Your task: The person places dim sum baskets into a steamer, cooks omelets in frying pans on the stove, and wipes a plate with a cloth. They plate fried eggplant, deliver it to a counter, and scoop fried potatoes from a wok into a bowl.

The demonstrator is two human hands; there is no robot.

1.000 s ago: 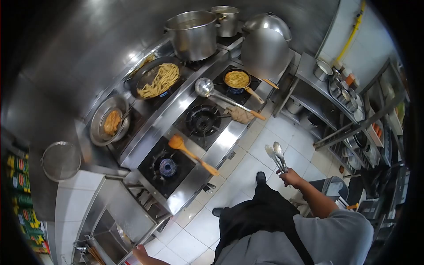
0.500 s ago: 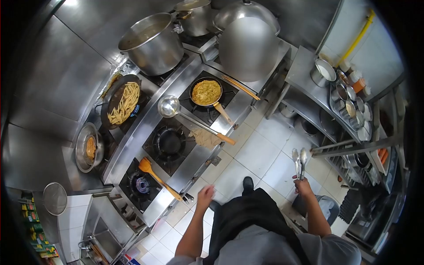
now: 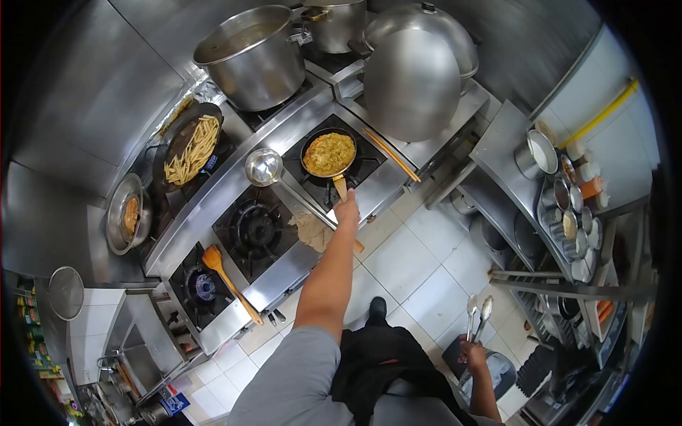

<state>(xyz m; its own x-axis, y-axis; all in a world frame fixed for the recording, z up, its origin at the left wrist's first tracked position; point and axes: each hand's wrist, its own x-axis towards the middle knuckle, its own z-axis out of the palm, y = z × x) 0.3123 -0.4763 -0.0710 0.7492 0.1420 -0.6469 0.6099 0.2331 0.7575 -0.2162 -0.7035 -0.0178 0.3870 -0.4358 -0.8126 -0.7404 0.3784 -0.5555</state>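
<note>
My left hand (image 3: 347, 209) is closed around the wooden handle of a small frying pan (image 3: 340, 186), which sits on a burner. A yellow-brown omelette (image 3: 329, 154) fills the pan. Down at my right side, my right hand (image 3: 472, 353) grips metal tongs (image 3: 479, 319), their scalloped tips pointing up and apart. A large ladle (image 3: 264, 167) lies across the stove left of the pan, its handle passing beneath my left forearm. Beside it is a crumpled tan cloth (image 3: 310, 231). Wooden chopsticks (image 3: 391, 155) rest to the right of the pan.
Behind stand a big stockpot (image 3: 250, 60) and a domed lid (image 3: 426, 42). A dark wok (image 3: 190, 145) holds fries; a steel bowl (image 3: 128, 214) is nearby. A wooden spatula (image 3: 231, 282) lies beside a lit burner (image 3: 204, 285). Seasoning containers (image 3: 568, 213) line the right-hand shelf.
My left hand has reached forward from near my body and taken hold of the frying pan's handle. My right hand still holds the tongs low at my side. The view has shifted slightly.
</note>
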